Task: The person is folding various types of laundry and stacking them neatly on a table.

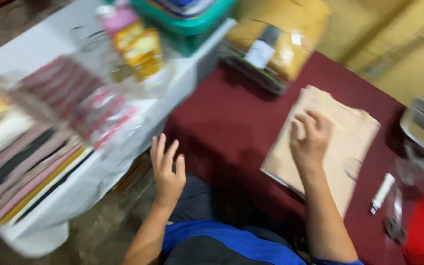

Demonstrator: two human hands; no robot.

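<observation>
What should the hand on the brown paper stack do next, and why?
Probably pinch up the top sheet. The right hand lies flat with fingers curled on the stack of brown paper on the dark red table, gripping nothing yet. The left hand is open in the air, free to help. The picture is blurry, so this is a guess.

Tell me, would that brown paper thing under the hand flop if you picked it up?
Probably. The brown paper stack looks thin and flat, so it would likely bend. It seems light, and the right hand pressing on it may keep sheets from sliding on the dark red tabletop.
</observation>
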